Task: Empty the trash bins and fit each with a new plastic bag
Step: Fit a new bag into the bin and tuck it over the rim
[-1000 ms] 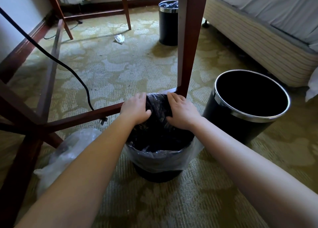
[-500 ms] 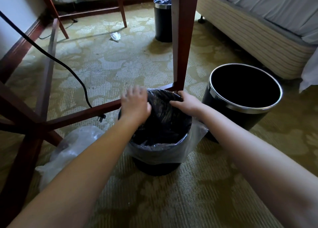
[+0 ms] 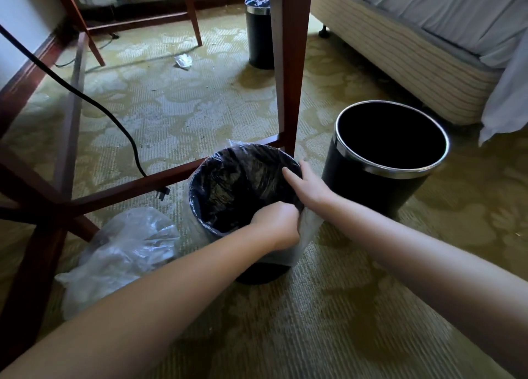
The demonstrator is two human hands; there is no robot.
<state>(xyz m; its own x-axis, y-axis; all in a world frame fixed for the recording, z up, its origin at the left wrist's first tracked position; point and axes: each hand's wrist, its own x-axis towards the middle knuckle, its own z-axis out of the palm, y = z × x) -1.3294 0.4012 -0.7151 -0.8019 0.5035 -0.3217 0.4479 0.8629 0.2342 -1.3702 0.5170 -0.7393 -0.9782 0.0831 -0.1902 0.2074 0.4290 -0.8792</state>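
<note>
At the centre of the frame, a small round black trash bin (image 3: 257, 275) stands on the patterned carpet, lined with a clear plastic bag (image 3: 234, 178). The left hand (image 3: 275, 224) has its grip clamped on the bag's edge at the near rim. The right hand (image 3: 310, 185) pinches the lined rim just beside it, thumb inside. To the right stands a larger black bin with a chrome rim (image 3: 400, 173), unlined. A crumpled clear bag (image 3: 123, 250) lies at lower left.

I have one view, head-worn and wide-angle. It faces forward and steeply down at the carpet (image 3: 328, 307), from above both forearms. The left hand (image 3: 275, 225) and right hand (image 3: 310, 185) meet at the bag (image 3: 243, 178) on the bin (image 3: 257, 277), close below the lens, mid-frame. A table leg (image 3: 285, 64) stands just behind; the bed (image 3: 400, 55) bounds upper right.
</note>
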